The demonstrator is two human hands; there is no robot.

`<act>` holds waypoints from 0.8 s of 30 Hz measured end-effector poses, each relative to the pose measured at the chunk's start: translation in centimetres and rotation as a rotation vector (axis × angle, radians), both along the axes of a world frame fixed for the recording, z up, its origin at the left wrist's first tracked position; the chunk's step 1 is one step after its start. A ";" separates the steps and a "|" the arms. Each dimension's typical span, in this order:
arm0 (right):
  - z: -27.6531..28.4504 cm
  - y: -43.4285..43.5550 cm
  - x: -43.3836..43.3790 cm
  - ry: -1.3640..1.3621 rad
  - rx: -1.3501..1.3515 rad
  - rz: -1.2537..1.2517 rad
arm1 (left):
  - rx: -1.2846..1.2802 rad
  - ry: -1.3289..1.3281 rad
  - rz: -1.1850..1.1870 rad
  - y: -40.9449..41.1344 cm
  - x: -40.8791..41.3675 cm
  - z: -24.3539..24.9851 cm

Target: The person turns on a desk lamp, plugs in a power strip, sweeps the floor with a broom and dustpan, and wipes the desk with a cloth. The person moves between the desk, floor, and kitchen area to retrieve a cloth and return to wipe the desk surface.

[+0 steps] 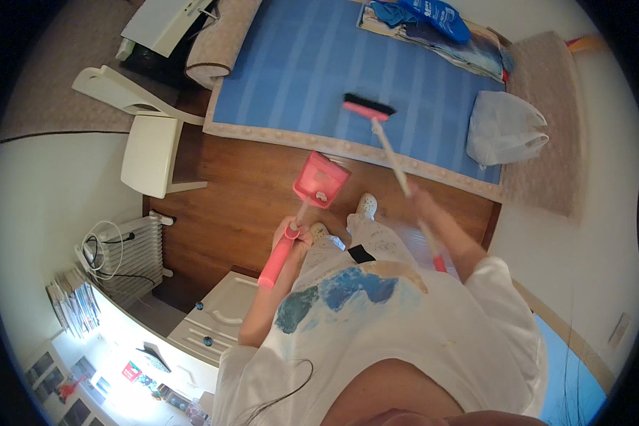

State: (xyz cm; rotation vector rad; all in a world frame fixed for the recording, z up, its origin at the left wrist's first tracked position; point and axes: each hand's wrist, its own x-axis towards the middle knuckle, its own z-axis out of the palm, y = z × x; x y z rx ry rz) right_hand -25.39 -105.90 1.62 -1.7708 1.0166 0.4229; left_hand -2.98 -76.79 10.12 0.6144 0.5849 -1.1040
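My left hand [294, 234] is closed around the pole of a pink dustpan [319, 180], just below its pan, with the pink grip pointing back toward me. Some pale debris [321, 196] lies in the pan, which is over the wooden floor. My right hand [423, 205], slightly blurred, grips the pale handle of a small broom [369, 108] with a pink head and black bristles. The broom head is over the blue striped mat [298, 69], bristles facing away from me. Whether the bristles touch the mat I cannot tell.
A translucent plastic bag [503, 128] rests at the mat's right. Folded cloths with a blue bag [439, 18] lie at the far edge. To the left stand a white chair [152, 154] and an oil-filled radiator [133, 255]. A white cabinet [221, 309] is near my left arm.
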 end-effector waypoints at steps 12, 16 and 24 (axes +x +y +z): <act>5.4 12.2 -14.5 0.190 0.008 -0.310 | -0.106 0.443 -0.060 2.1 2.7 -6.3; 2.9 4.4 -15.6 0.169 -0.213 -0.488 | 0.035 0.359 -0.215 2.3 3.2 -7.0; 0.2 12.2 -16.1 0.234 0.075 -0.387 | 0.093 0.287 -0.324 -0.2 1.7 -6.2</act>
